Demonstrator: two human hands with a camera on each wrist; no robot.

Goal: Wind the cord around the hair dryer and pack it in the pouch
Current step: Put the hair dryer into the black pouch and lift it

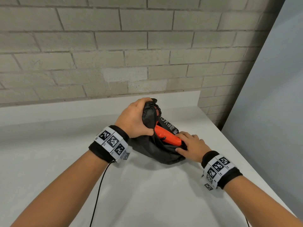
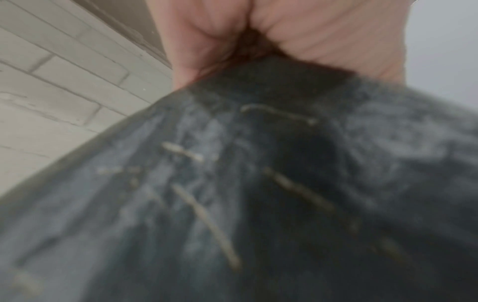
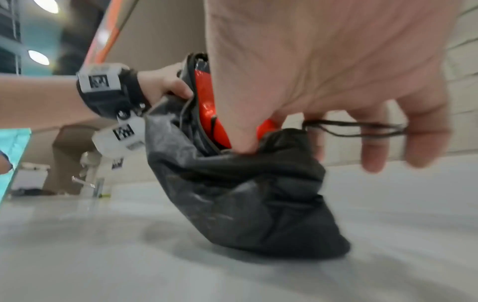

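Head view: crumpled black pouch, glossy orange dryer

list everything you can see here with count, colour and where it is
hair dryer: one, orange, partly inside the pouch, handle sticking out
pouch: one, black, on the table, mouth open
drawstring: one, black, looped at the pouch mouth by the right fingers
table: one, white, against the wall
brick wall: one, grey-white, behind the table
wrist bands: two, black with white marker tags, one per wrist
left hand: one, grip on the pouch's upper edge
right hand: one, holds the pouch's near rim
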